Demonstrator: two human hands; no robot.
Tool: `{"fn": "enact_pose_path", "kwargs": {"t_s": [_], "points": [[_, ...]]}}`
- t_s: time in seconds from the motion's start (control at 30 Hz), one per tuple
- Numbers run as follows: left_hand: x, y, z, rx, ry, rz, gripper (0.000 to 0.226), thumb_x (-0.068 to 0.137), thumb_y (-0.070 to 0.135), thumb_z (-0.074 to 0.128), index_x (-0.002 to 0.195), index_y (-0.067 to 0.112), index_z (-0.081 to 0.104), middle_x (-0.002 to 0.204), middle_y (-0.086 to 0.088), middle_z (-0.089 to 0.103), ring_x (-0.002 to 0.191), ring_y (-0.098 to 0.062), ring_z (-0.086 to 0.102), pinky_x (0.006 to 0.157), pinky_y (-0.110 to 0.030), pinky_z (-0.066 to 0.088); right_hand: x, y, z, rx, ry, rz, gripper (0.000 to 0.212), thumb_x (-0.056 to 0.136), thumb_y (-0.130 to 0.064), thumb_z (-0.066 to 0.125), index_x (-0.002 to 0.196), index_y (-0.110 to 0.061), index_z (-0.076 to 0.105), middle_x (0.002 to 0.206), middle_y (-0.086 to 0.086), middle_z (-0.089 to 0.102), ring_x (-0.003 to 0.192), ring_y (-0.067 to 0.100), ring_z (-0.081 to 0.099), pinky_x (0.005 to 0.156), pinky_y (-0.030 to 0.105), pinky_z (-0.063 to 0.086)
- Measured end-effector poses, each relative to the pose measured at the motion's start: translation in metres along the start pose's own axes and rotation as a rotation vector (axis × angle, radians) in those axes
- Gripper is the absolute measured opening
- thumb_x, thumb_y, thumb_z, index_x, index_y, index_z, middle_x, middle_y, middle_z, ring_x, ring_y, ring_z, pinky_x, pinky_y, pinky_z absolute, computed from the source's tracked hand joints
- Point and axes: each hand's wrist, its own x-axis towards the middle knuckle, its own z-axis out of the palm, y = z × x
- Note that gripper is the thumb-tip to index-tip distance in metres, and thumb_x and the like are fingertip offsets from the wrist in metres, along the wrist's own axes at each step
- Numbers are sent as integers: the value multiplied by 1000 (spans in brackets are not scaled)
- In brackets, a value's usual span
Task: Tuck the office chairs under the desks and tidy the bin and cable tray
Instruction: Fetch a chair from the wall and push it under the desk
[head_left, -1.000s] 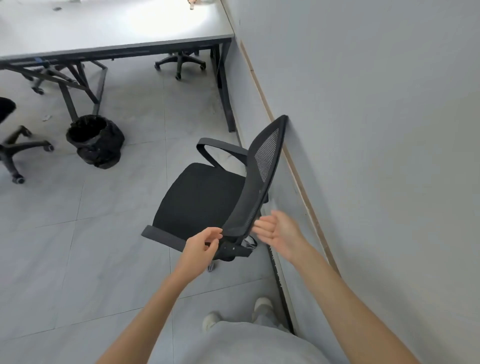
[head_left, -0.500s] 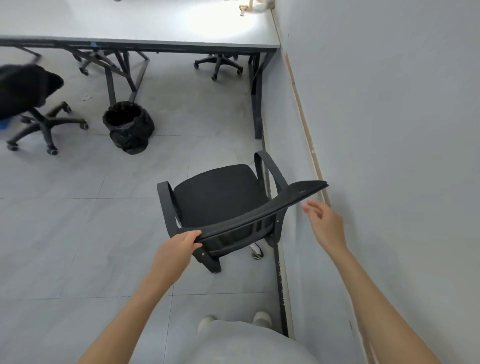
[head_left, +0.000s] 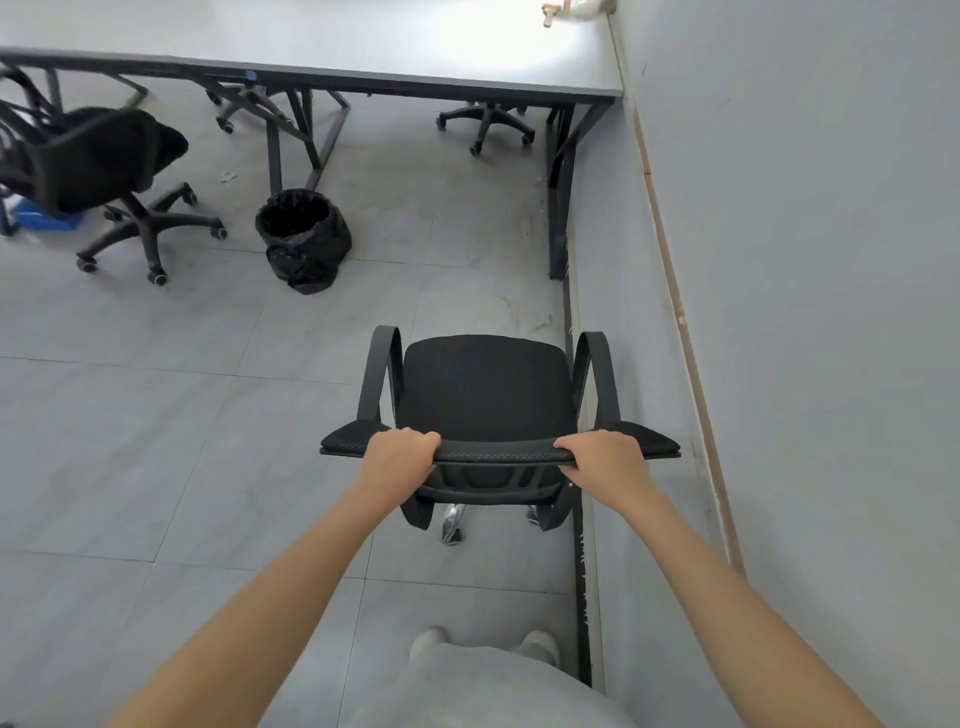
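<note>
Head view: left hand and right hand both grip the chair by its backrest top, well short of the surface. Castered, it should roll easily; the stiff backrest edge suits pushing.

Office: desk, swivel chairs, bin.

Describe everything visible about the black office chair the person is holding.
The black mesh-backed office chair stands upright on the grey tiled floor beside the wall, its seat facing the grey desk ahead. It has a padded fabric seat, two looped plastic armrests and a shiny metal part below. The left hand and right hand both grip the backrest's top edge.
</note>
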Motion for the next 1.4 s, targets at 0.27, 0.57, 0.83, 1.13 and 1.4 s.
{"fn": "enact_pose_path", "kwargs": {"t_s": [0.27,0.57,0.83,1.13,1.4], "points": [[9,-62,-3,27,20,48,22,91,25,47,107,19,60,98,-6,68,91,-28,60,67,-28,37,19,-52,18,4,77,151,23,89,-35,50,97,-26,69,88,-5,70,81,19,63,56,21,36],[40,-124,-2,0,72,88,16,88,30,51,100,24,60,93,2,69,84,-25,62,63,-30,39,71,-79,10,29,119,107,26,90,-34,49,108,-27,67,98,-5,71,88,18,64,61,18,32],[115,-202,-15,-59,104,28,13,83,24,58,95,24,63,92,5,71,84,-25,62,62,-30,38,169,-108,13,-26,158,133,17,81,-31,60,84,-16,68,77,2,69,71,27,65,57,28,41],[218,-265,-40,-88,112,39,16,81,21,59,97,22,64,88,2,72,83,-26,64,58,-27,32,283,-109,-2,-49,166,194,23,54,-25,81,52,-16,59,45,-2,57,39,22,54,39,21,37],[348,-319,-68,-65,109,96,17,82,22,57,97,21,64,87,-4,71,83,-30,62,61,-30,37,410,-90,-30,-27,275,263,14,60,-25,78,61,-19,65,53,-4,63,47,18,59,43,10,17]]}}
